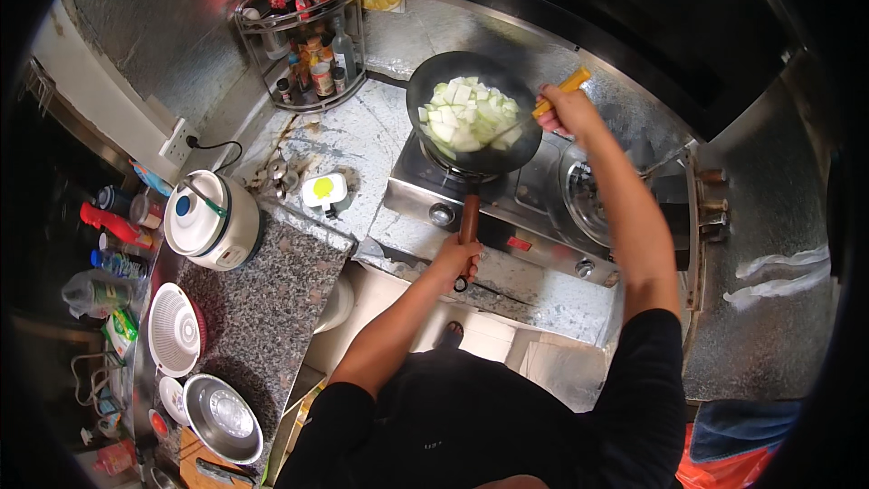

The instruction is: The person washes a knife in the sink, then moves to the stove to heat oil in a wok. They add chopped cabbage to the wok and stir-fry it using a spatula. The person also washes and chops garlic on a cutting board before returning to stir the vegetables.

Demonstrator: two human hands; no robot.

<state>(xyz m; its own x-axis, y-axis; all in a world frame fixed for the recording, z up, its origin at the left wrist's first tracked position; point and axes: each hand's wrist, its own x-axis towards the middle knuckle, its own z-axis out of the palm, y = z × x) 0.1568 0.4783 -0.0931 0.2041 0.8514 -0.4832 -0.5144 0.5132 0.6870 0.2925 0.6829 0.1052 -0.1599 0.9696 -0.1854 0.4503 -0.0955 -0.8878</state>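
My left hand (457, 258) is closed around the brown handle (470, 217) of a dark wok (462, 63), which sits on the left burner of the gas stove (543, 217). Pale green and white vegetable pieces (463, 107) fill the wok's middle. Over the wok's right rim, my right hand (566, 112) grips a spatula by its yellow handle (574, 81). The spatula's thin metal shaft slants down into the vegetables, and its blade is mostly hidden among them.
A glass lid (588, 195) lies on the right side of the stove, below a black range hood (597, 27). Left of the wok stand a corner rack (299, 54) of bottles and a small white dish (324, 190). The granite counter holds a rice cooker (204, 217), colander (174, 330) and steel basin (222, 417).
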